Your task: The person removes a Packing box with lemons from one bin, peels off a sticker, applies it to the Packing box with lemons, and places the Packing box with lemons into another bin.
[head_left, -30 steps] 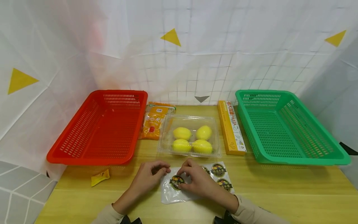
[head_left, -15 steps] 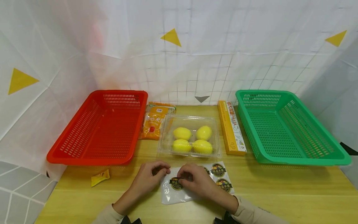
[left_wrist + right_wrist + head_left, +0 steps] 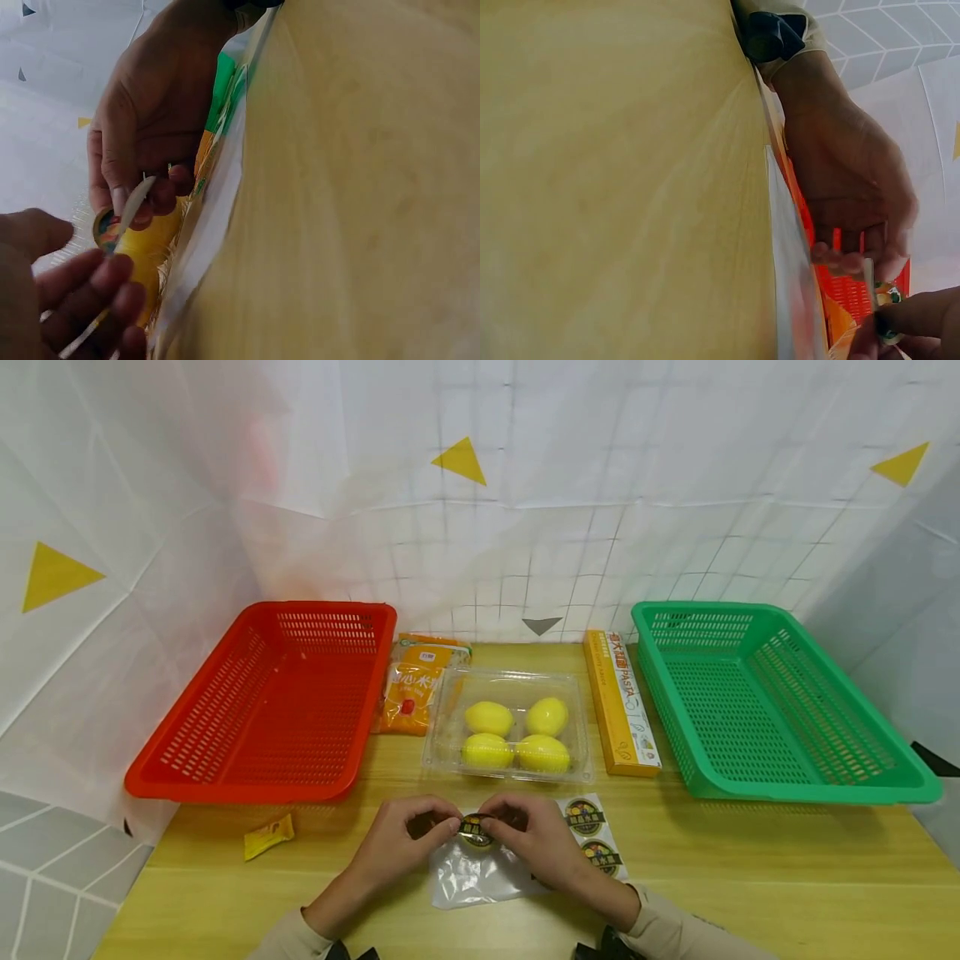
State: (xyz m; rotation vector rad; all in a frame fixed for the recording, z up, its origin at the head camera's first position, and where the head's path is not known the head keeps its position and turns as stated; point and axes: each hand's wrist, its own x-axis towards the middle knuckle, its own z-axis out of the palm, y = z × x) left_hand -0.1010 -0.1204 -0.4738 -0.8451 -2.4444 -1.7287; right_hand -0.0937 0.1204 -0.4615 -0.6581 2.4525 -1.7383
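Note:
A round dark fruit-label sticker (image 3: 477, 830) is held up over the near side of a white backing sheet (image 3: 472, 877). My left hand (image 3: 405, 835) pinches its left edge between thumb and fingertip. From the other side, my right hand (image 3: 532, 839) pinches the right edge. Seen from the right wrist, the sticker (image 3: 889, 294) stands edge-on between the fingertips of both hands. More round stickers (image 3: 585, 817) remain on the sheet's right part. Behind the hands stands a clear plastic box (image 3: 517, 687) with several yellow lemons (image 3: 543, 752).
A red basket (image 3: 240, 792) stands at left, a green basket (image 3: 817, 792) at right. Orange snack packs (image 3: 411, 697) and a pasta box (image 3: 621, 702) flank the clear box. A small yellow wrapped packet (image 3: 268, 837) lies on the wooden table (image 3: 750, 893).
My right hand has peeled the sticker up off the sheet, lifting it away from me. My left fingers have moved slightly right to its left edge.

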